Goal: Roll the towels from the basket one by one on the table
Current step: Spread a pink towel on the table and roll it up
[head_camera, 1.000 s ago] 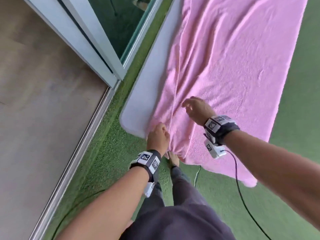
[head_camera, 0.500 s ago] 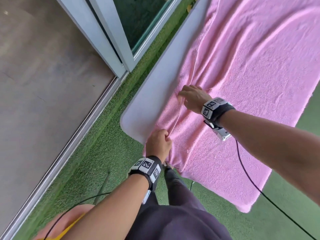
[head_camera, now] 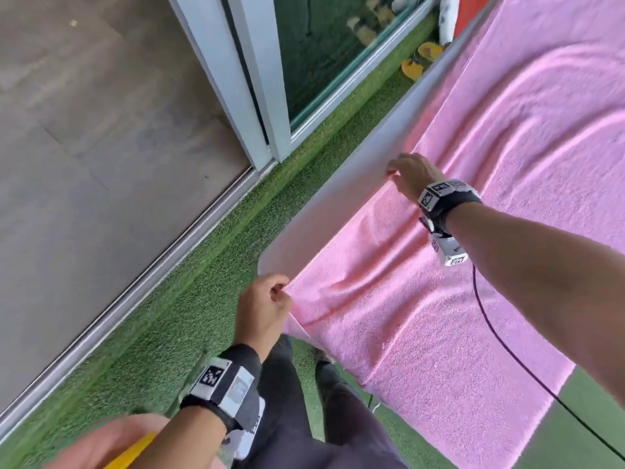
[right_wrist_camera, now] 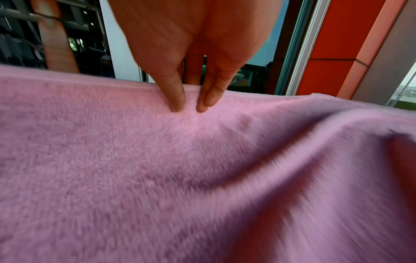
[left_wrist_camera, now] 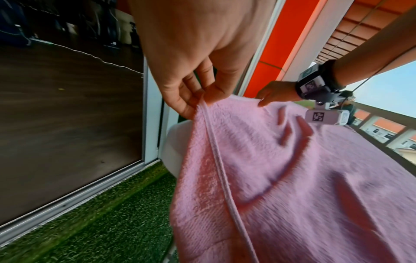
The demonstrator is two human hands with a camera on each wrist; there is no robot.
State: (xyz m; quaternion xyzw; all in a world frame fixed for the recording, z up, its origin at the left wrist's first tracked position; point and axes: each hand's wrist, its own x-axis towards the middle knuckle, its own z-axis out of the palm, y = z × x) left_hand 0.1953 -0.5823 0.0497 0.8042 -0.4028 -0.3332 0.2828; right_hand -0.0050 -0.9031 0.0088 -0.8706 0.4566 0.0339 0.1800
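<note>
A large pink towel (head_camera: 500, 204) lies spread over the white table (head_camera: 341, 204), its near end hanging off the front edge. My left hand (head_camera: 270, 299) pinches the towel's hemmed near-left corner (left_wrist_camera: 202, 106) just past the table's corner. Farther along the same left hem, my right hand (head_camera: 406, 174) pinches the towel's edge (right_wrist_camera: 191, 92), thumb on top and fingers behind it. The stretch of towel between the two hands is lifted off the table and wrinkled. The basket is out of view.
Green artificial turf (head_camera: 189, 299) covers the floor left of the table, bordered by a sliding glass door frame (head_camera: 257, 96). A black cable (head_camera: 507, 350) trails from my right wrist across the towel. My dark trousers (head_camera: 321, 418) are below the table's front edge. Yellow objects (head_camera: 419, 59) lie beyond.
Both hands have taken hold of the towel's left hem and pulled it leftward toward the table's left edge. My right hand moved farther along the hem.
</note>
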